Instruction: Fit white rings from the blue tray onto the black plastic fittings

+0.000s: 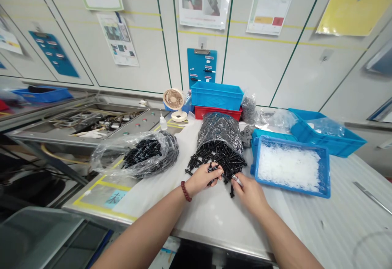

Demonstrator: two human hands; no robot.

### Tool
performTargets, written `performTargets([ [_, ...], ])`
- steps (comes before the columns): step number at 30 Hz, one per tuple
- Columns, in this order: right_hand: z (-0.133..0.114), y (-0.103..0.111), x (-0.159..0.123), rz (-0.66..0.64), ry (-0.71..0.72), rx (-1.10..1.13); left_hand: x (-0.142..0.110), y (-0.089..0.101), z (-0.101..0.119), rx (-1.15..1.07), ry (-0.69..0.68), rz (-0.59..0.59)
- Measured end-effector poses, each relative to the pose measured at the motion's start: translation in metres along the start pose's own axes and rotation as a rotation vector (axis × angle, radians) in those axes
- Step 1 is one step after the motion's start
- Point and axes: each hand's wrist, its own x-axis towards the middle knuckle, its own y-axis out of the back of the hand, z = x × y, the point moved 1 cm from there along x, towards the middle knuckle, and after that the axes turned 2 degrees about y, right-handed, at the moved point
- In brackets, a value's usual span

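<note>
A heap of small black plastic fittings (219, 161) spills from the open mouth of a clear plastic bag (219, 132) in the middle of the white-covered bench. My left hand (203, 179) is at the heap's front edge, with its fingers closed on a black fitting (212, 167). My right hand (249, 193) is just to the right, pinching a small silver-coloured piece (237, 180) between thumb and forefinger. A red bead bracelet (185, 191) circles my left wrist. Both hands touch or nearly touch the heap's lower edge.
A second clear bag of black fittings (134, 156) lies to the left. To the right, a blue tray (292, 142) holds white strands. Stacked blue and red crates (217, 99), a small fan (174, 103) and a dropper bottle (163, 122) stand behind. Metal machinery (92, 124) lies at far left.
</note>
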Motion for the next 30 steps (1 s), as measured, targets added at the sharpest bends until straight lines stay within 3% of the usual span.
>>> performTargets([
  [4,0.0005,0.0,-0.0005,0.009,0.009,0.004,-0.0006,0.0006,0.0009,-0.008,0.003,0.045],
  [17,0.0025,-0.0027,-0.0001,0.016,0.018,-0.001,-0.0019,0.0012,0.0032,-0.081,0.038,0.036],
  [30,0.0002,-0.0006,-0.0004,0.02,0.031,-0.006,-0.0034,0.0091,0.0022,-0.659,0.213,-0.068],
])
